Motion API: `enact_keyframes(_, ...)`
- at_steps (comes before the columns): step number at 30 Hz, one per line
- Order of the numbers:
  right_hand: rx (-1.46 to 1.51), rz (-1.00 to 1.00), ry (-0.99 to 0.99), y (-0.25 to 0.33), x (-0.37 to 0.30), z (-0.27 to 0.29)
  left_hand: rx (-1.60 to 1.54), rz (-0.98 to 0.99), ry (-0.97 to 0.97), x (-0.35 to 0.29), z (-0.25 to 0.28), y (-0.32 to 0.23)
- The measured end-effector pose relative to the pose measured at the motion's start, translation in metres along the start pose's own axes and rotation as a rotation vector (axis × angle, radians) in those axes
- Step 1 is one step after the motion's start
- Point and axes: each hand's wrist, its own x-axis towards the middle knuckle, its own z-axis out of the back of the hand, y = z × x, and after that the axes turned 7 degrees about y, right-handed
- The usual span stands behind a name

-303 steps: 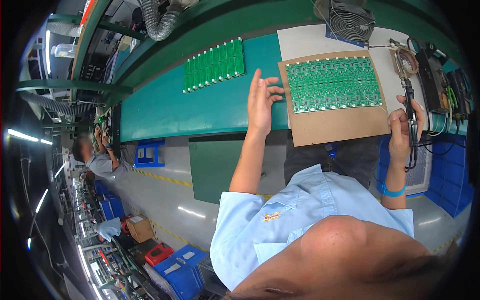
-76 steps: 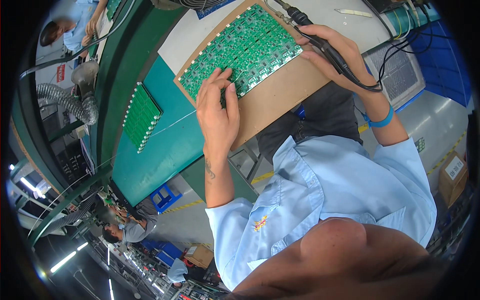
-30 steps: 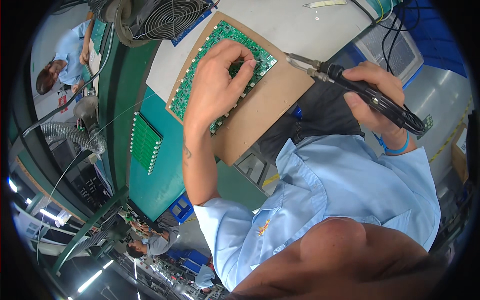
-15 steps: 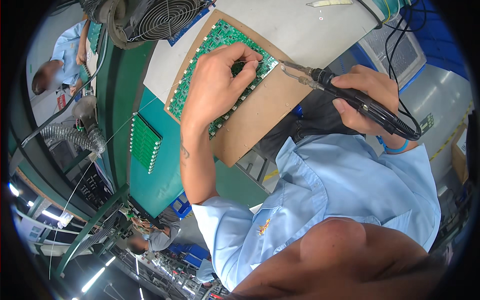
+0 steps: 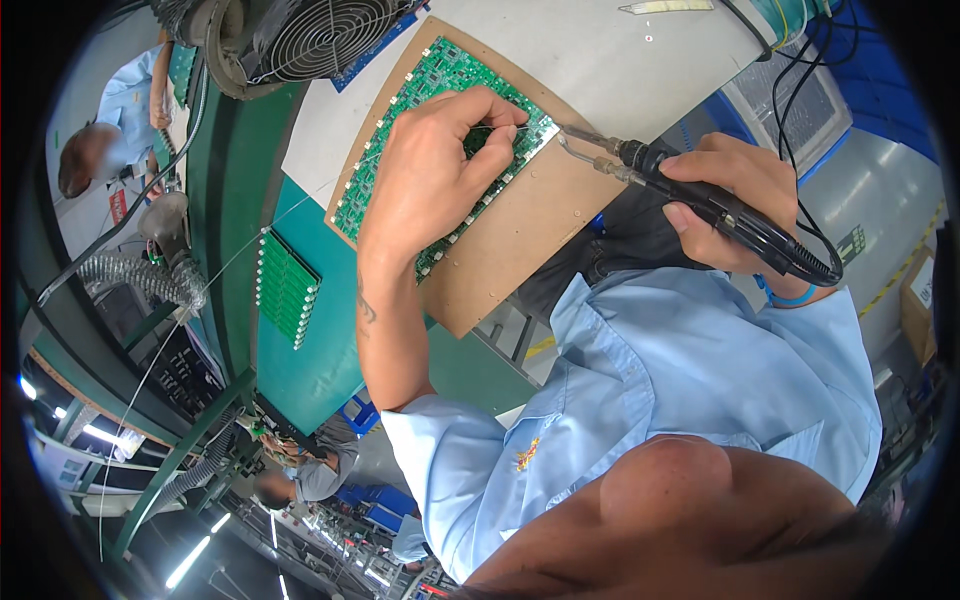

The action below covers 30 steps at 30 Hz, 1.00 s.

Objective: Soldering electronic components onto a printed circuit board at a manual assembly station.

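Observation:
My left hand is closed in a pinch on a thin solder wire, its wrist and palm hovering over a green circuit board. The wire's short end sticks out past the fingertips towards the board's right corner. In my right hand is a black soldering iron with a bent metal tube beside its tip. That tip points left, close to the same corner; whether it touches cannot be made out. Beneath the circuit board lies a brown backing board. The left hand hides the board's middle.
Left of the backing board, a green panel with white connectors lies on the green mat. A caged fan stands at the back. Black cables hang at the right. Other people work at the far left and lower left.
The soldering iron's tip has come slightly closer to the circuit board's right corner. My left hand keeps its pinch in nearly the same spot, and the whole view has shifted a little.

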Motion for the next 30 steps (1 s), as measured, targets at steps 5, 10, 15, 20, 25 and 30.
enact_keyframes(5,0.002,0.005,0.000,0.000,0.001,0.000,0.022,-0.011,0.003,0.000,0.001,-0.001)
enact_keyframes(10,-0.002,0.014,0.004,0.000,0.001,-0.001,0.046,-0.035,0.012,0.001,0.002,0.002)
enact_keyframes(15,-0.006,0.019,0.008,0.002,0.002,-0.001,0.037,-0.023,0.025,0.002,0.001,0.003)
enact_keyframes(20,-0.024,0.016,0.046,0.005,0.004,0.001,0.050,-0.086,-0.010,0.002,-0.003,0.004)
enact_keyframes(25,-0.039,0.018,0.058,0.006,0.004,0.001,0.115,-0.079,-0.008,0.005,-0.006,0.000)
enact_keyframes(30,-0.048,0.023,0.067,0.008,0.004,0.002,0.160,-0.118,-0.029,0.005,-0.010,0.003)
